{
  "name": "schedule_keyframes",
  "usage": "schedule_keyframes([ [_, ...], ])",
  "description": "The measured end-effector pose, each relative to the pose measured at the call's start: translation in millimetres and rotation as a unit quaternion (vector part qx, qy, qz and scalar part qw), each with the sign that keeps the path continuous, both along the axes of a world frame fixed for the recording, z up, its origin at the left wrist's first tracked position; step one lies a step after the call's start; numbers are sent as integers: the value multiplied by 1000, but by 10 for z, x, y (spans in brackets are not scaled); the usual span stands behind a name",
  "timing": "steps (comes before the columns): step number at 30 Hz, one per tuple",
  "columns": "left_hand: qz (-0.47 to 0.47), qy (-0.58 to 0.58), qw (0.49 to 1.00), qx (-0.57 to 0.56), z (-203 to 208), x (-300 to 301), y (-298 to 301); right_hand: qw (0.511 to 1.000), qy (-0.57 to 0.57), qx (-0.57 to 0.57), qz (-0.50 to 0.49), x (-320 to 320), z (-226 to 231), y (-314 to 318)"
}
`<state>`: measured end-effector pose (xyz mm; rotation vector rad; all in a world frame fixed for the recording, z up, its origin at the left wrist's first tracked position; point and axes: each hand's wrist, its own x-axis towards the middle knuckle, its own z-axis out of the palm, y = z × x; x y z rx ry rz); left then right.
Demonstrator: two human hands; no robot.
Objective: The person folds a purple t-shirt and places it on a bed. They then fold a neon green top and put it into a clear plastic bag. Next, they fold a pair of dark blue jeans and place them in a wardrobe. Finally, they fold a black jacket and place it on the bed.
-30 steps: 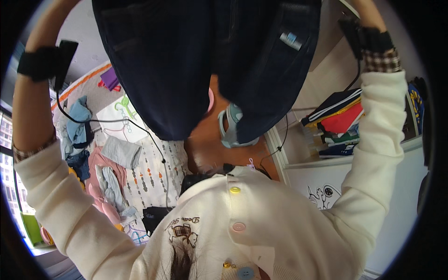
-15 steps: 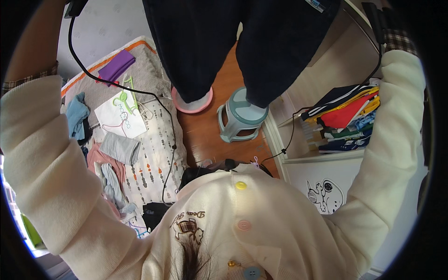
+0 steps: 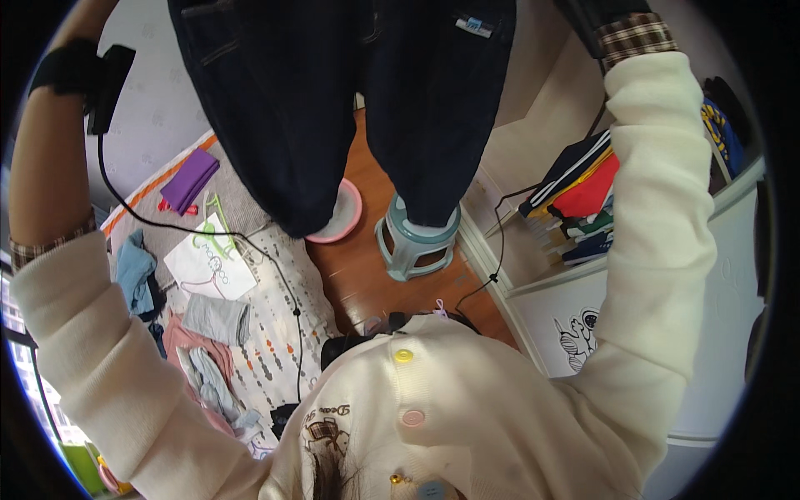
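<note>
A pair of dark navy trousers [image 3: 292, 92] hangs in front of me at the top of the view. Its waist runs out of the frame, and both legs dangle down. My two arms are raised on either side of it. On my left wrist sits a black strap with a box-shaped device [image 3: 110, 90]; the hand itself is cut off by the upper edge. Past the checked cuff [image 3: 637, 37] of my right sleeve, a dark device shows, and the right hand is also beyond the frame. What the hands grip cannot be seen.
On the bed [image 3: 275, 350] at left lie a purple folded cloth [image 3: 190, 182], green hanger [image 3: 218, 237], grey folded cloth [image 3: 215, 318] and other clothes. A pink-rimmed basin [image 3: 348, 218] and blue-grey stool [image 3: 417, 242] stand on the floor. Right, an open cabinet holds clothes [image 3: 583, 187]. Black cables [image 3: 296, 292] hang nearby.
The trousers have shifted left and lower in the view, showing more of their upper part. My left wrist device has come further into view, and my right forearm has moved inward.
</note>
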<state>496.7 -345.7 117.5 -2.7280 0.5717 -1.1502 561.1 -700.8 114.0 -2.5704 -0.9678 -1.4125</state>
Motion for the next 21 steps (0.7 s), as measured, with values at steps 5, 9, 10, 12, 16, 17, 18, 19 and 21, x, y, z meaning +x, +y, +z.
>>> schedule_keyframes([
  [5, -22, 5, 1000, -9, -51, -148, -32, 998, 7, 7, 58, -6, -37, 82],
  [9, -14, 42, 998, -55, -48, -118, 73, 993, 92, 36, 61, -19, -62, 102],
  [10, -26, 29, 998, -44, -64, -93, 117, 993, 93, 38, 59, -18, -72, 110],
  [12, -51, 3, 998, -23, -81, -35, 207, 990, 108, 42, 76, -27, -88, 133],
  [16, -102, 229, 951, -179, -88, 52, 384, 950, 284, 55, 118, -181, -162, 105],
  [17, -212, 213, 925, -233, -234, 29, 463, 929, 338, 60, 141, -240, -192, 83],
  [18, -224, 368, 879, -205, -207, -7, 530, 889, 414, 47, 188, -330, -239, 25],
  [19, -257, 450, 839, -165, -256, -62, 620, 842, 485, 33, 232, -422, -294, -43],
  [21, -331, 472, 783, -236, -504, -102, 735, 718, 613, 105, 311, -543, -469, -134],
])
